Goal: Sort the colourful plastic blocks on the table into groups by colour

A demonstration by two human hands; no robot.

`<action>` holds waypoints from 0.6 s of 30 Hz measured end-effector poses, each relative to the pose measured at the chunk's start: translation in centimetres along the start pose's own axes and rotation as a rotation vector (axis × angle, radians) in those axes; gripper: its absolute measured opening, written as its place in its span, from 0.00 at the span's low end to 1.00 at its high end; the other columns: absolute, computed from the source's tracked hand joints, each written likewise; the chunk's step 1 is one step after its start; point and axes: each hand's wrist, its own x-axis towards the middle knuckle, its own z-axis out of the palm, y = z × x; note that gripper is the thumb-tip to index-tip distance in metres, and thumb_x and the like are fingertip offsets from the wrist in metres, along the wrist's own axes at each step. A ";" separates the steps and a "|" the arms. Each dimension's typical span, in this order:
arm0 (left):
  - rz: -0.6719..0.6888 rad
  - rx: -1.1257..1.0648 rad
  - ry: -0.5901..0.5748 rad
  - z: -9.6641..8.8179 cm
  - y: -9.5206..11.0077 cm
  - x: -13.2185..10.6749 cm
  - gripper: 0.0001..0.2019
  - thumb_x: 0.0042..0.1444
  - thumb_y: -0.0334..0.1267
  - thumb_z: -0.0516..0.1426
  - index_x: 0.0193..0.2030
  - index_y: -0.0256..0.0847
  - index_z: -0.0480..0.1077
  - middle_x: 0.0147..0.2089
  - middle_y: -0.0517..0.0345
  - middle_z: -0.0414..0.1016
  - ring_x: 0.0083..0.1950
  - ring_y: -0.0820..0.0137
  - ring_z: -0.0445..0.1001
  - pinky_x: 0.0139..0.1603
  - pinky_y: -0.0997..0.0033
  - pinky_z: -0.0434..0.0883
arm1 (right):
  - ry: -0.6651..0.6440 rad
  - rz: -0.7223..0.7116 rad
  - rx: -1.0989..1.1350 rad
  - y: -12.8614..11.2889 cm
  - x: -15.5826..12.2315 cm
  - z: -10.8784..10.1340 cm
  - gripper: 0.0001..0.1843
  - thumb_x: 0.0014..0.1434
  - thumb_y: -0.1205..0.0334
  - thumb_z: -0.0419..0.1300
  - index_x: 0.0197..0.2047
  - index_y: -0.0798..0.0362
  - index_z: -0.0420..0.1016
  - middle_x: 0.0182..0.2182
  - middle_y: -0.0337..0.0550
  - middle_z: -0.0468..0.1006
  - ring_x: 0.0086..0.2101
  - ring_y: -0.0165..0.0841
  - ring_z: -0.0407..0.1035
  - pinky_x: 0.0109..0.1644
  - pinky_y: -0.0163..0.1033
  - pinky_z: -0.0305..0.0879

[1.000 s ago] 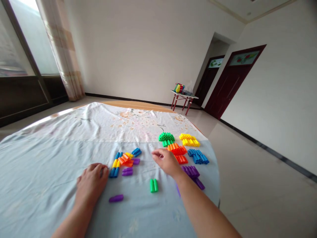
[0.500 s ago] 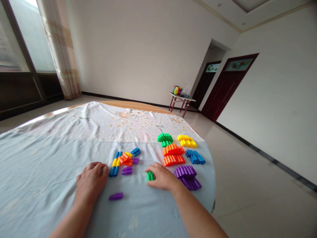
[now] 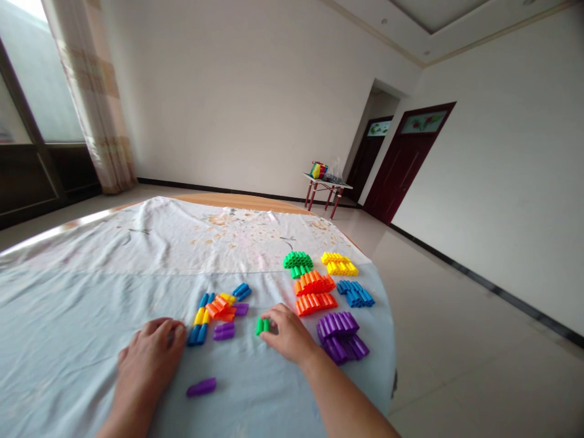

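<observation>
The right hand pinched a green piece between its fingertips, close to the table, beside the mixed pile. The left hand lay palm-down, loosely spread and holding nothing, near a lone purple piece.

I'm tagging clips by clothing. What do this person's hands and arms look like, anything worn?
Both are bare: the left hand and right hand wear no gloves, and no ring, watch or bracelet shows. The left forearm and right forearm are uncovered to the picture's edge, no sleeve in view.
</observation>
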 end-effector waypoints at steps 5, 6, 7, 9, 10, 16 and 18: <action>-0.001 -0.026 -0.003 -0.1 -0.1 0.2 0.24 0.57 0.52 0.39 0.41 0.45 0.72 0.54 0.48 0.68 0.55 0.54 0.64 0.51 0.47 0.62 | -0.005 0.030 -0.010 -0.1 0.1 0.0 0.15 0.48 0.70 0.63 0.42 0.50 0.76 0.39 0.42 0.73 0.41 0.32 0.69 0.49 0.35 0.64; 0.001 -0.029 -0.004 -0.2 -0.1 0.1 0.25 0.57 0.52 0.38 0.41 0.45 0.72 0.55 0.48 0.68 0.55 0.54 0.64 0.51 0.46 0.62 | -0.008 0.038 -0.024 -0.1 0.2 0.0 0.14 0.49 0.69 0.63 0.41 0.50 0.76 0.39 0.42 0.73 0.41 0.32 0.69 0.49 0.35 0.64; 0.002 -0.029 -0.004 -0.2 -0.1 0.1 0.25 0.57 0.53 0.38 0.41 0.45 0.72 0.54 0.48 0.68 0.55 0.54 0.64 0.51 0.46 0.62 | -0.005 0.043 -0.040 0.0 0.2 0.0 0.14 0.49 0.68 0.63 0.41 0.49 0.77 0.39 0.42 0.73 0.42 0.33 0.68 0.50 0.36 0.64; 0.009 -0.028 -0.008 -0.3 -0.2 0.2 0.25 0.56 0.53 0.38 0.41 0.44 0.72 0.54 0.48 0.68 0.55 0.53 0.64 0.51 0.46 0.62 | 0.009 0.047 -0.074 0.1 0.1 0.0 0.15 0.51 0.66 0.64 0.43 0.47 0.77 0.40 0.42 0.74 0.44 0.34 0.68 0.52 0.37 0.63; 0.016 -0.031 -0.008 -0.2 -0.2 0.2 0.25 0.56 0.53 0.38 0.41 0.44 0.72 0.54 0.48 0.68 0.55 0.53 0.65 0.51 0.46 0.63 | 0.011 0.048 -0.088 0.1 0.1 0.0 0.16 0.51 0.66 0.63 0.44 0.46 0.77 0.40 0.42 0.74 0.44 0.34 0.68 0.52 0.37 0.62; 0.025 -0.048 0.043 0.4 -0.7 0.6 0.23 0.56 0.52 0.40 0.39 0.45 0.73 0.52 0.48 0.71 0.53 0.52 0.67 0.47 0.47 0.65 | 0.036 0.040 -0.060 -0.2 -0.1 0.0 0.15 0.53 0.69 0.61 0.45 0.48 0.77 0.38 0.42 0.76 0.41 0.34 0.69 0.49 0.35 0.64; 0.014 -0.049 0.035 0.6 -1.0 0.8 0.24 0.56 0.52 0.40 0.39 0.45 0.73 0.53 0.48 0.71 0.54 0.52 0.66 0.48 0.46 0.64 | 0.088 0.022 -0.030 -0.5 0.4 -1.1 0.14 0.53 0.68 0.62 0.44 0.49 0.77 0.37 0.42 0.76 0.39 0.33 0.70 0.47 0.35 0.64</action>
